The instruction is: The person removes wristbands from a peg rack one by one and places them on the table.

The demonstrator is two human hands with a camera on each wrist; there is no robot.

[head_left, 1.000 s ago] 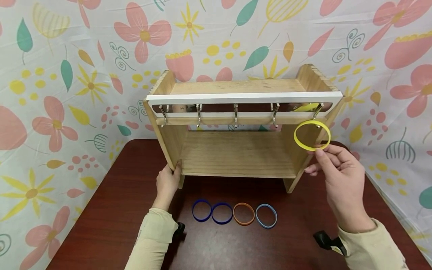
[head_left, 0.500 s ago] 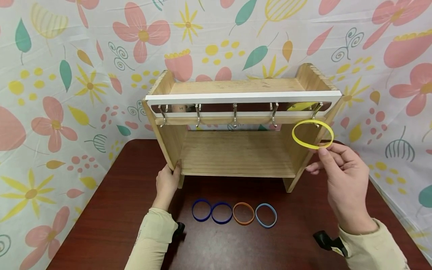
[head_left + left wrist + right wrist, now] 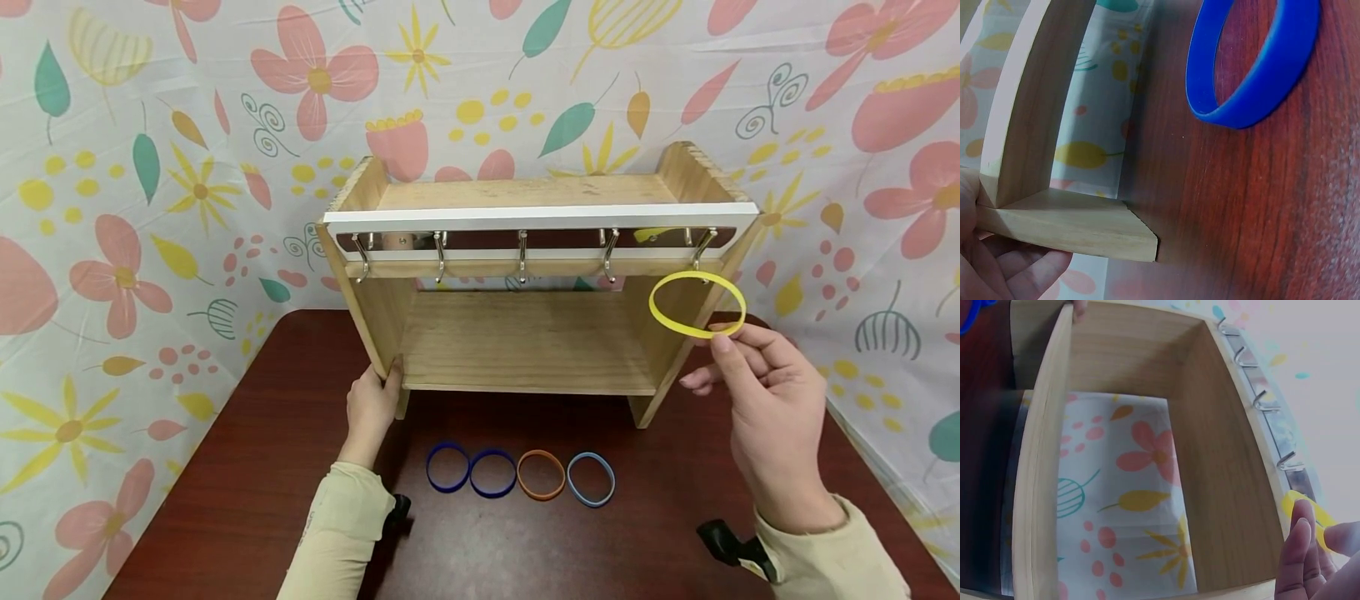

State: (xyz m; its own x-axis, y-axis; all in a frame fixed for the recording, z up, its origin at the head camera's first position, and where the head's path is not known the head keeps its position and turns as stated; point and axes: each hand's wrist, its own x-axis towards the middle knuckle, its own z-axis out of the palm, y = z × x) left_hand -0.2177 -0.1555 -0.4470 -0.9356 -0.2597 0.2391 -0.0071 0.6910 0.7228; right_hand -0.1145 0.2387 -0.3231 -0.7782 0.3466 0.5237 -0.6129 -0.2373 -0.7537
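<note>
Between thumb and fingertips my right hand (image 3: 776, 408) pinches a yellow silicone wristband (image 3: 660, 319) by its near edge. The band is held up in front of the rightmost hook (image 3: 703, 243) of a metal hook rail, its upper edge just below or overlapping the hook's tip; whether they touch I cannot tell. In the right wrist view the yellow wristband (image 3: 1291, 501) shows partly behind the fingers. My left hand (image 3: 372, 408) grips the lower left side of the wooden shelf (image 3: 525, 342). In the left wrist view the fingers (image 3: 1035, 275) wrap round the shelf's side board.
Two dark blue wristbands (image 3: 492, 497), an orange wristband (image 3: 542, 498) and a light blue wristband (image 3: 592, 503) lie in a row on the dark red table (image 3: 247, 483), before the shelf. Several hooks line the white-edged rail (image 3: 480, 218). A flowered cloth (image 3: 225, 100) hangs behind.
My right hand has shifted slightly right with the yellow wristband, which rose a little, then dropped slightly. The left hand and the bands on the table stay put.
</note>
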